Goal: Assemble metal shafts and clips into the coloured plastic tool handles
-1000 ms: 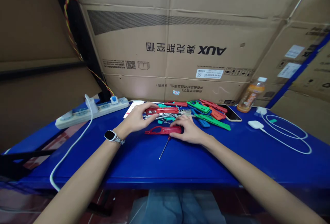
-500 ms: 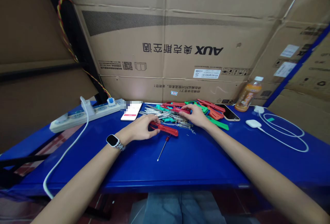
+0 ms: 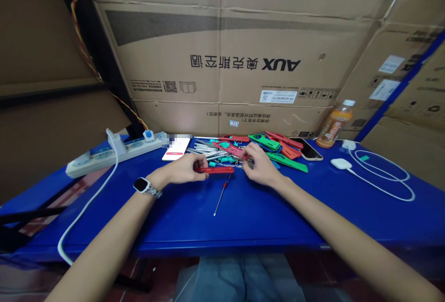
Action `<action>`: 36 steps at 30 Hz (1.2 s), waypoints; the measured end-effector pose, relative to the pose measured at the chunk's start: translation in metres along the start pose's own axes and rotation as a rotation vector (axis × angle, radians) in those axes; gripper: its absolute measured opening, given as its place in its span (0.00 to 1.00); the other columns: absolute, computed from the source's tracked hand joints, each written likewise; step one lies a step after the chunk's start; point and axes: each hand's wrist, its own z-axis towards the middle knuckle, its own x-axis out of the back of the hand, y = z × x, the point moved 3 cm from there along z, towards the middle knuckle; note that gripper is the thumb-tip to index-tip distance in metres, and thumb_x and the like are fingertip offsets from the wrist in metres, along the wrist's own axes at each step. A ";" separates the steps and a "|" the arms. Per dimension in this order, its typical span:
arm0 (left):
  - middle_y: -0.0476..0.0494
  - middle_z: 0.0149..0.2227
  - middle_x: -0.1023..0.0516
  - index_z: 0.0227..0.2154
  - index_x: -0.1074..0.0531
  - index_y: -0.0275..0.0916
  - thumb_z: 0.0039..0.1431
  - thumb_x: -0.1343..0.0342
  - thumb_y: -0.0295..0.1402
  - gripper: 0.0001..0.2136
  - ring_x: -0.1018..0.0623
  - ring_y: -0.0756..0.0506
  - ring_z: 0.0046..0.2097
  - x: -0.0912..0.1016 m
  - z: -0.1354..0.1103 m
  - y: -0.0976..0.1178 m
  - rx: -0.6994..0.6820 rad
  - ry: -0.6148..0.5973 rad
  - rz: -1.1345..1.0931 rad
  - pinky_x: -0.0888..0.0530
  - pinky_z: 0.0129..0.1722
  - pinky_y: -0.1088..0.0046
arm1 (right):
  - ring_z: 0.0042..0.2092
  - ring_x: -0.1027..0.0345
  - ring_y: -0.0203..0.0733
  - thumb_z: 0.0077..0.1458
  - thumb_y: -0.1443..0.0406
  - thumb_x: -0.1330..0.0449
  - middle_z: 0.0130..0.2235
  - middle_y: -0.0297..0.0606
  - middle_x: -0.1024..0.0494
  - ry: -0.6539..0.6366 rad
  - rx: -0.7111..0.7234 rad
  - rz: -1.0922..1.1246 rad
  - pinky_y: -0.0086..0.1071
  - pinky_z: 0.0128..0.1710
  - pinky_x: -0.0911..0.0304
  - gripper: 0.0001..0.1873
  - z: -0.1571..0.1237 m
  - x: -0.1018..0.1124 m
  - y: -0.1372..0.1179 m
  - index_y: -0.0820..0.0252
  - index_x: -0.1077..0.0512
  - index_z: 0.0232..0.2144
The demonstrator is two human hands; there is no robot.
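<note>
My left hand [image 3: 189, 168] is closed round the end of a red plastic casing [image 3: 219, 170], which looks like a stick lighter's handle and points right. My right hand [image 3: 259, 165] is curled at the pile's right front, fingertips pinched together; something small and red shows at them, too hidden to name. Just behind those fingertips lies a pinkish-red casing [image 3: 227, 148]. The pile between my hands has thin metal rods [image 3: 210, 153] and small green parts. In front of it, a small screwdriver [image 3: 220, 198] with a red handle lies on the blue table [image 3: 264, 218].
Green casings [image 3: 288, 161] and red casings [image 3: 289, 149] lie right of the pile, beside a dark-screened phone [image 3: 308, 150]. Another phone [image 3: 176, 148] lies left. A power strip [image 3: 104, 154], drink bottle [image 3: 334, 123] and white charger with cable [image 3: 340, 164] stand around. Cardboard [image 3: 222, 75] walls the back.
My right hand has come off the red casing in the pile and moved down towards me. My left hand has shifted slightly left, and its casing now lies more level.
</note>
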 end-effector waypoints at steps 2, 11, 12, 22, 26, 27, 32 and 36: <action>0.51 0.26 0.30 0.29 0.32 0.38 0.46 0.40 0.40 0.12 0.33 0.49 0.29 0.009 -0.002 -0.006 0.027 0.019 -0.002 0.36 0.29 0.73 | 0.42 0.35 0.43 0.48 0.74 0.44 0.38 0.39 0.30 -0.135 0.122 0.092 0.37 0.43 0.38 0.09 -0.009 -0.003 -0.016 0.59 0.30 0.33; 0.51 0.27 0.30 0.31 0.32 0.39 0.43 0.35 0.47 0.19 0.31 0.48 0.29 0.005 -0.004 -0.012 0.087 -0.041 0.066 0.35 0.28 0.73 | 0.42 0.35 0.45 0.51 0.69 0.41 0.37 0.38 0.28 -0.403 0.219 -0.011 0.40 0.46 0.40 0.08 -0.016 -0.013 -0.041 0.57 0.25 0.35; 0.51 0.27 0.30 0.31 0.31 0.39 0.42 0.34 0.47 0.19 0.31 0.48 0.30 0.003 -0.003 -0.011 0.079 -0.042 0.079 0.35 0.29 0.73 | 0.42 0.35 0.45 0.50 0.69 0.40 0.37 0.38 0.28 -0.400 0.223 -0.013 0.40 0.47 0.40 0.07 -0.017 -0.011 -0.041 0.57 0.26 0.34; 0.49 0.30 0.28 0.33 0.29 0.38 0.45 0.34 0.46 0.19 0.31 0.48 0.30 -0.010 0.003 0.000 -0.026 -0.005 0.097 0.33 0.31 0.72 | 0.40 0.33 0.42 0.51 0.69 0.39 0.34 0.35 0.24 -0.370 0.138 0.134 0.39 0.48 0.42 0.04 -0.025 0.011 -0.032 0.57 0.28 0.33; 0.47 0.32 0.27 0.35 0.27 0.37 0.49 0.36 0.49 0.20 0.29 0.46 0.33 -0.027 0.010 0.008 -0.117 0.028 0.146 0.32 0.33 0.71 | 0.38 0.33 0.40 0.48 0.70 0.38 0.33 0.34 0.24 -0.371 0.044 0.152 0.36 0.45 0.41 0.05 -0.031 0.020 -0.030 0.58 0.28 0.30; 0.46 0.34 0.26 0.36 0.27 0.37 0.50 0.37 0.50 0.20 0.28 0.45 0.35 -0.030 0.012 0.011 -0.140 0.043 0.170 0.32 0.34 0.70 | 0.38 0.33 0.41 0.48 0.70 0.38 0.34 0.34 0.24 -0.388 0.050 0.148 0.37 0.46 0.41 0.05 -0.034 0.020 -0.031 0.58 0.28 0.30; 0.42 0.41 0.26 0.40 0.27 0.39 0.57 0.42 0.51 0.20 0.27 0.42 0.42 -0.033 0.011 0.020 -0.221 0.120 0.239 0.30 0.42 0.66 | 0.38 0.33 0.41 0.49 0.68 0.38 0.34 0.35 0.26 -0.394 0.054 0.098 0.38 0.46 0.40 0.04 -0.039 0.018 -0.029 0.58 0.28 0.32; 0.42 0.40 0.28 0.39 0.29 0.39 0.67 0.52 0.43 0.14 0.27 0.43 0.42 -0.015 0.017 0.011 -0.238 0.317 0.299 0.30 0.43 0.64 | 0.40 0.32 0.43 0.55 0.67 0.42 0.38 0.39 0.25 -0.137 -0.043 0.067 0.36 0.42 0.38 0.05 -0.013 0.019 -0.009 0.58 0.30 0.36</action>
